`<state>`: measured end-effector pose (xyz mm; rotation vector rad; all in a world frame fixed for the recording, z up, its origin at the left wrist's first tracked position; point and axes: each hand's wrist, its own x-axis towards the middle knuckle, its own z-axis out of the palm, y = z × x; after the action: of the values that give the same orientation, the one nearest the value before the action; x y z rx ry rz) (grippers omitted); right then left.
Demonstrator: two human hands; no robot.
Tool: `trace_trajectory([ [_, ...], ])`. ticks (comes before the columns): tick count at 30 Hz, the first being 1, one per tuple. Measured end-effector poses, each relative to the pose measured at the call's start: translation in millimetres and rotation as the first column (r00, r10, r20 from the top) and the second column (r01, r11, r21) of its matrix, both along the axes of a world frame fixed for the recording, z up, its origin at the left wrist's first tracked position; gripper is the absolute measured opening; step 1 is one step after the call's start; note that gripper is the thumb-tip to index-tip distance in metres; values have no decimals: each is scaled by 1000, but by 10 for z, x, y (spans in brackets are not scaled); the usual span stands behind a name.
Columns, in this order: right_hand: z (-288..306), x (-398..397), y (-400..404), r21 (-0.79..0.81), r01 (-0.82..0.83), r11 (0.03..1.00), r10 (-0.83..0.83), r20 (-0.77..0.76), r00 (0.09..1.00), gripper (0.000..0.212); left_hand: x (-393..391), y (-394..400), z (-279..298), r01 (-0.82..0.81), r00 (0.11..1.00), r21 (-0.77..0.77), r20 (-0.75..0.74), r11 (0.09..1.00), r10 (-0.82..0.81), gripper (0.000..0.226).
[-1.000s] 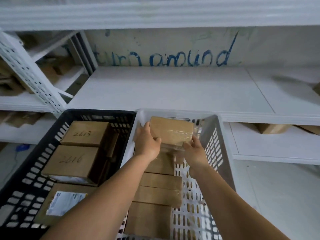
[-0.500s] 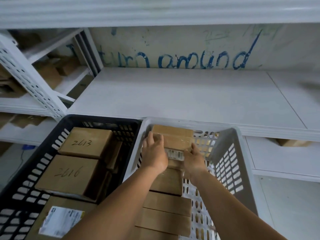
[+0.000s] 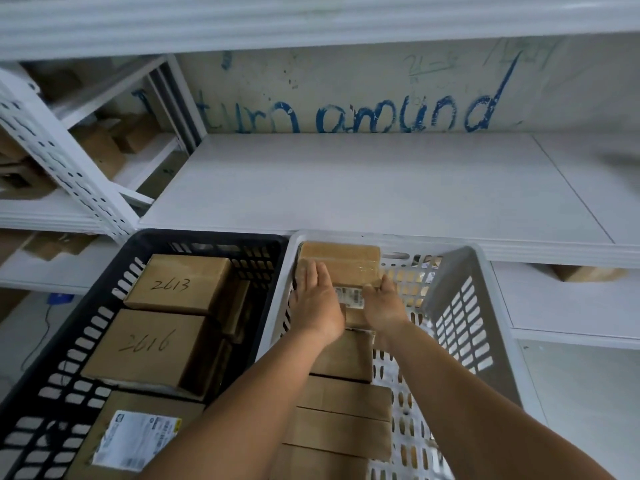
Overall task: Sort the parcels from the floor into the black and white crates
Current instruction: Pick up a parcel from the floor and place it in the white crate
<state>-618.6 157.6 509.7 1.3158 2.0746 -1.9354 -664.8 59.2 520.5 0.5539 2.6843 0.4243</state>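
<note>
A white crate (image 3: 460,271) stands on the right and a black crate (image 3: 145,244) on the left, side by side. At the far end of the white crate a brown taped parcel (image 3: 346,261) with a barcode label leans against the far wall. My left hand (image 3: 317,303) rests on its left part with straight fingers. My right hand (image 3: 386,304) holds its near right corner, thumb on the label. Several brown parcels (image 3: 343,410) lie in a row behind it, towards me. The black crate holds boxes marked 2613 (image 3: 176,284) and 2616 (image 3: 145,344).
A wide white shelf board (image 3: 363,188) runs just beyond both crates, with blue writing on the wall behind it. A perforated white upright (image 3: 65,161) and shelves with cardboard boxes stand to the left. Another box (image 3: 585,271) sits under the shelf at right.
Both hands have lowered the parcel from above the white crate's far rim down inside against the far wall. The view has tilted down and nearer.
</note>
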Motion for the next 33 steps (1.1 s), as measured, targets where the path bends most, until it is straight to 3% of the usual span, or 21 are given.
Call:
trace_trajectory([
  [8, 393, 591, -364, 14, 147, 989, -145, -104, 984, 57, 503, -245, 313, -80, 996, 387, 70, 918, 57, 67],
  [17, 905, 1820, -1099, 91, 302, 949, -271, -254, 928, 48, 1532, -792, 764, -131, 980, 643, 198, 755, 1, 52],
  [25, 1036, 3033, -1568, 135, 508, 851, -467, -250, 848, 46, 2644, -1114, 950, -48, 952, 730, 241, 682, -191, 48],
  [30, 1039, 3805, -1698, 64, 663, 745, -631, -253, 733, 9, 3380, -1094, 912, 35, 897, 743, 272, 668, -349, 45],
  [33, 1028, 4254, -1733, 11, 736, 677, -711, -244, 659, 21, 3823, -1027, 872, 85, 863, 738, 281, 669, -420, 44],
])
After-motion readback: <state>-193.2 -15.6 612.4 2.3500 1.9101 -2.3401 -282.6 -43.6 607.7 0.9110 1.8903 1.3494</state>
